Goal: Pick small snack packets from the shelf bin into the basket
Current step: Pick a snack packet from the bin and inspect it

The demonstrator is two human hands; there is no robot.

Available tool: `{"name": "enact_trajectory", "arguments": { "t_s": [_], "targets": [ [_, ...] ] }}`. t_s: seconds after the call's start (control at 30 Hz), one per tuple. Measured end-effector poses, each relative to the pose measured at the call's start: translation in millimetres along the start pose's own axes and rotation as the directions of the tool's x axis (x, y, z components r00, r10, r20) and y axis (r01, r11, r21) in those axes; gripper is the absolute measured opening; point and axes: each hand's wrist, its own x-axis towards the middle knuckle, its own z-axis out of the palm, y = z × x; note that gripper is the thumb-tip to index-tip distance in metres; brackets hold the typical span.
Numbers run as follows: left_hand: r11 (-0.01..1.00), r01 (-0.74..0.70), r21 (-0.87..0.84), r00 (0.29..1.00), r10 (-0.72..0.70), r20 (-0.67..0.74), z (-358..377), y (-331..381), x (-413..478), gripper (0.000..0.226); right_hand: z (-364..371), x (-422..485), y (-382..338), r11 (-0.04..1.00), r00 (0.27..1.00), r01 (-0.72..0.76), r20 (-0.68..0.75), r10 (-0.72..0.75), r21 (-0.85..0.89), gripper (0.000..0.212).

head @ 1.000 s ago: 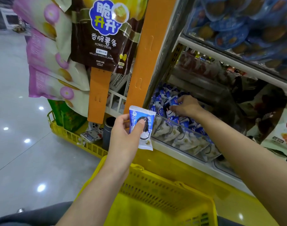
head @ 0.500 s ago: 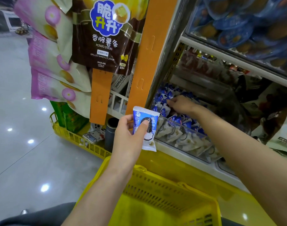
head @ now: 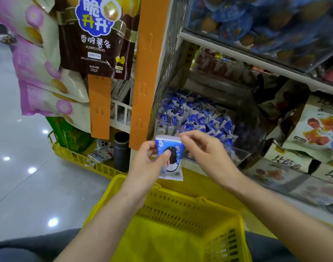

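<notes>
My left hand grips a blue-and-white snack packet upright, thumb pressed on its front, just above the far rim of the yellow basket. My right hand is beside it, fingertips pinching the packet's top right corner. Whether a second packet lies behind the first is hidden. Right behind both hands stands the clear shelf bin, heaped with several matching blue packets. The part of the basket's inside that shows holds nothing.
An orange hanging strip and a brown potato-stick bag hang left of the bin, with purple bags further left. Red-printed snack bags fill the shelf at right. A low yellow rack and a dark cylinder stand on the floor.
My right hand has come out of the bin and down to the packet in my left hand. The left hand has kept the packet in roughly the same place.
</notes>
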Motion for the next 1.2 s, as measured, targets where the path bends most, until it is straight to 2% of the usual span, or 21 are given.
{"name": "enact_trajectory", "arguments": {
  "t_s": [0.13,0.23,0.33,0.47,0.53,0.6,0.67,0.73,0.8,0.87,0.9,0.97,1.07,1.13,1.2],
  "targets": [
    [0.996,0.034,0.084,0.992,-0.043,0.117,6,-9,-9,0.025,-3,-19,13,0.986,0.991,-0.133,0.027,0.131,0.098,0.007],
    [0.986,0.016,0.163,0.98,-0.048,0.194,9,-15,-14,0.024,-3,-30,23,0.951,0.978,-0.208,0.053,0.201,0.229,0.015],
    [0.985,-0.022,0.17,0.979,-0.014,0.205,13,-20,-18,0.006,0,-39,34,0.913,0.968,-0.249,0.057,0.244,0.322,0.018],
    [0.97,-0.06,0.237,0.984,0.017,0.179,15,-28,-19,0.02,4,-46,43,0.903,0.966,-0.258,0.118,0.232,0.344,0.012],
    [0.962,-0.055,0.268,0.985,0.008,0.172,17,-30,-19,0.024,6,-48,47,0.958,0.984,-0.172,0.074,0.159,0.228,0.008],
    [0.957,-0.035,0.289,0.986,-0.015,0.168,18,-33,-19,0.025,5,-51,51,0.998,1.0,0.003,0.009,-0.002,-0.07,0.009],
    [0.957,-0.014,0.291,0.984,-0.037,0.172,20,-35,-20,0.026,2,-55,54,0.922,0.981,0.19,0.027,-0.192,-0.337,0.009],
    [0.963,0.014,0.268,0.982,-0.064,0.177,22,-35,-20,0.023,0,-57,55,0.875,0.964,0.255,0.037,-0.264,-0.411,0.008],
    [0.974,0.058,0.219,0.976,-0.101,0.191,23,-34,-20,0.014,0,-57,56,0.927,0.976,0.197,-0.028,-0.217,-0.32,0.006],
    [0.974,0.104,0.201,0.967,-0.146,0.208,22,-33,-21,0.015,-1,-53,57,0.995,0.988,0.044,-0.144,-0.057,-0.094,0.013],
    [0.972,0.126,0.199,0.963,-0.168,0.212,22,-33,-21,0.023,-2,-50,58,0.998,0.981,-0.044,-0.184,0.053,0.053,0.016],
    [0.977,0.143,0.161,0.965,-0.173,0.195,21,-34,-22,0.03,-5,-44,58,0.93,0.948,-0.181,-0.195,0.252,0.321,0.018],
    [0.989,0.089,0.116,0.988,-0.103,0.119,18,-33,-20,0.015,-7,-44,59,0.783,0.912,-0.304,-0.073,0.405,0.543,0.015],
    [0.995,0.052,0.084,0.997,-0.056,0.051,14,-33,-17,0.011,-4,-47,59,0.739,0.903,-0.377,0.046,0.426,0.558,0.011],
    [0.996,0.024,0.082,1.0,-0.023,-0.011,12,-33,-14,0.015,-1,-48,59,0.748,0.9,-0.424,0.145,0.411,0.511,0.009]
  ]
}}
